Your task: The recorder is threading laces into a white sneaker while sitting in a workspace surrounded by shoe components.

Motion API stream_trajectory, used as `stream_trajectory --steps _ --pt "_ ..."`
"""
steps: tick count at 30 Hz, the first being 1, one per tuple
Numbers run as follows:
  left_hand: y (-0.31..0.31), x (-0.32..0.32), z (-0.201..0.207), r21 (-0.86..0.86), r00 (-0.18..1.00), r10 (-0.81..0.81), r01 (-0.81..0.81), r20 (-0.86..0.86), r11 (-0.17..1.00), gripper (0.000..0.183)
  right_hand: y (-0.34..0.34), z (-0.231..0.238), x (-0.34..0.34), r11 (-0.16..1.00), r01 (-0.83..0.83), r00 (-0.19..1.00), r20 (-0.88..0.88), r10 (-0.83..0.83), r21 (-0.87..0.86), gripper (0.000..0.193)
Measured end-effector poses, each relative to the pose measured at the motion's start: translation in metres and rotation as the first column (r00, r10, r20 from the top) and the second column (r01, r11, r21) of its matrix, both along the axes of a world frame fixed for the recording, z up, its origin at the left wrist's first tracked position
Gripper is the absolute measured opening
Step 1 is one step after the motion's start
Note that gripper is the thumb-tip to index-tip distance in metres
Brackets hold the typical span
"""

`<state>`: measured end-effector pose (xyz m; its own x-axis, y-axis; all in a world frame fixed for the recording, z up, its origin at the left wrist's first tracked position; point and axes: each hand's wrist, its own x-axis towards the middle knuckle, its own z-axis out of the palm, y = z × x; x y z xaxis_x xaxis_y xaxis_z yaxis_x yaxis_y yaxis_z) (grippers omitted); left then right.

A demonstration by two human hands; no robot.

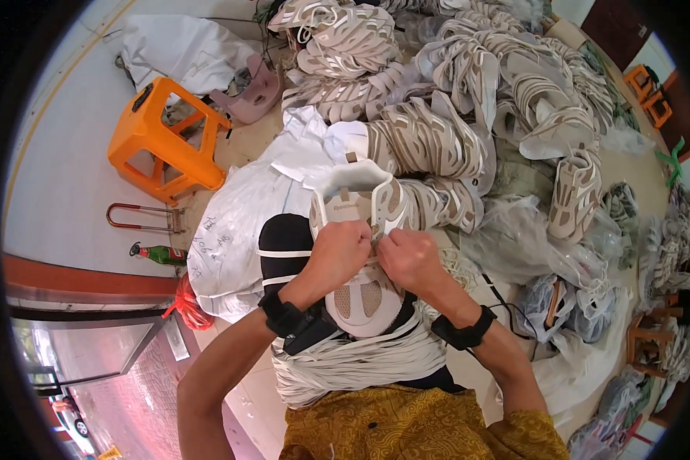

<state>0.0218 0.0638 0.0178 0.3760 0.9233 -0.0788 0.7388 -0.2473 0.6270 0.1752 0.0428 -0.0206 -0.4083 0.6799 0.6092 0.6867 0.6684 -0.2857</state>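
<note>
- Shoe heap (pixel 437 138): fills the upper middle and right; beige and white shoes, mostly nested in rows. Laced or unlaced: too crowded to tell for most. By its bulk, one would judge much remains, though finished and unfinished pairs cannot be sorted by eye.
- White sack (pixel 238 207): on the floor, left of the heap. Surface creased; contents not visible.
- Orange stool (pixel 161 138): beyond the sack, near the wall.
- Lace bundle (pixel 353 368): pale, loose strands in a thick band across the lap, just below the shoe's toe. Judged to be unused stock; large supply left.
- Shoe (pixel 364 303): in front of the torso, between the forearms, toe toward the wearer, collar facing the heap. Tongue stands up, collar open.
- Progress on this shoe: lacing appears under way, not complete. No lace seen crossing the tongue above the hands; upper part judged still to do. Eyelet rows under the hands hidden, so number threaded cannot be told.
- Left hand (pixel 336 251): curled, fingertips gathered at the shoe's throat, apparently pinching there.
- Right hand (pixel 410 254): likewise curled, just beside the left, fingertips pinching at the opposite edge. Lace or eyelet edge between the fingers: cannot tell, for either hand.
</note>
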Motion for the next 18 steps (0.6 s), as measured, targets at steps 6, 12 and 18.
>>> stream_trajectory --steps 6,12,18 --pt "0.007 -0.002 0.002 -0.086 0.999 -0.015 0.019 0.05 0.996 0.018 -0.004 -0.003 0.011 0.995 -0.024 0.999 -0.024 0.022 -0.093 0.01" --pt "0.019 0.003 -0.002 -0.095 0.915 -0.333 0.319 -0.227 0.943 0.013 0.011 0.001 0.01 0.95 -0.092 0.993 -0.101 0.064 -0.298 0.016" --pt "-0.002 -0.008 0.019 0.239 0.85 -0.232 0.377 -0.473 0.895 0.012 0.015 0.015 0.011 0.896 -0.173 0.976 -0.196 0.099 -0.409 0.031"
